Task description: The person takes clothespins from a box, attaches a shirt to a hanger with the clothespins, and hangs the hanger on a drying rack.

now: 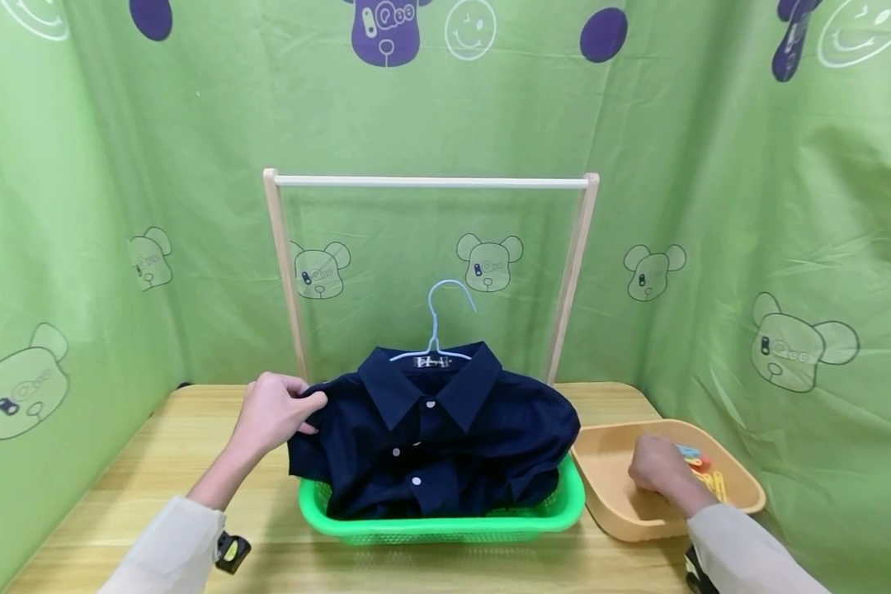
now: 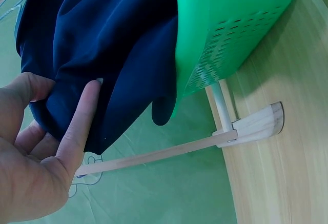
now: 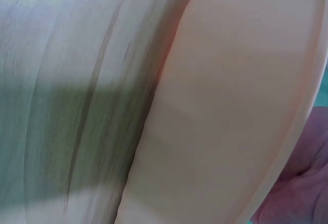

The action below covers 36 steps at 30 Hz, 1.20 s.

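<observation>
A navy short-sleeved shirt (image 1: 445,445) with white buttons lies bunched in a green basket (image 1: 445,530), collar facing me. A light blue wire hanger (image 1: 434,326) sits in its collar, the hook standing up. My left hand (image 1: 275,412) pinches the shirt's left-side sleeve; in the left wrist view, fingers (image 2: 82,116) lie against the dark cloth (image 2: 118,55). My right hand (image 1: 662,466) reaches down into an orange tray (image 1: 601,487), beside several colored clothespins (image 1: 713,480). Its fingertips are hidden in the head view, and the tray wall (image 3: 220,101) covers them in the right wrist view.
Behind the basket stands a rack with a white bar (image 1: 431,182) and wooden posts (image 1: 573,272). The wooden table (image 1: 200,445) carries everything. Green printed curtains (image 1: 787,206) close in the back and both sides.
</observation>
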Motion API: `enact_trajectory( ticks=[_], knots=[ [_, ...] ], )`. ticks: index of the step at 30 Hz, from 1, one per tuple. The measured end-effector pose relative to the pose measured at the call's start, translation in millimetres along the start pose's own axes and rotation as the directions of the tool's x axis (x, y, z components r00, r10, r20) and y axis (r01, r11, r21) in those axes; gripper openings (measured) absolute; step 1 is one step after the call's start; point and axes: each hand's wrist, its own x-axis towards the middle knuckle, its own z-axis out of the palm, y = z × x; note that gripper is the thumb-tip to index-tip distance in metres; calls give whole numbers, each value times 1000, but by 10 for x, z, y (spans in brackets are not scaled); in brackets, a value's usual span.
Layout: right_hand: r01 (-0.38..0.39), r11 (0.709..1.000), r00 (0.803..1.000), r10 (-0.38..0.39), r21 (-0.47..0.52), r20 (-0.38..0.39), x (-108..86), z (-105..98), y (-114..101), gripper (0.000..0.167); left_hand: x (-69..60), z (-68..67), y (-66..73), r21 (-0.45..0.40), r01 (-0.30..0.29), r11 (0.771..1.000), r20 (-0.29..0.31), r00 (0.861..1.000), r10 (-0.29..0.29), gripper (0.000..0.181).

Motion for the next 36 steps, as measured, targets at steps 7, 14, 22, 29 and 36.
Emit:
enact_trajectory(
  ticks=[7, 14, 22, 29, 36],
  knots=[
    [-26, 999, 1000, 26, 27, 9, 17, 2, -7, 12, 5, 7, -18, 14, -4, 1000, 2, 1000, 4, 31],
    [-43, 997, 999, 44, 63, -18, 26, -79, -75, 13, 3, 9, -19, -13, -2, 1000, 3, 1000, 2, 29],
    [-71, 986, 996, 79, 152, -42, 40, -224, -200, 10, -2, 5, -19, -34, 9, 999, 1, 1000, -9, 27],
    [-66, 984, 996, 75, 165, -47, 81, -324, -311, 13, 11, 12, -32, -7, 3, 1000, 0, 1000, -3, 29],
    [-52, 982, 994, 68, 184, -81, 132, -420, -389, 22, 21, 20, -49, -2, -3, 1000, 0, 1000, 3, 30]
  ],
)
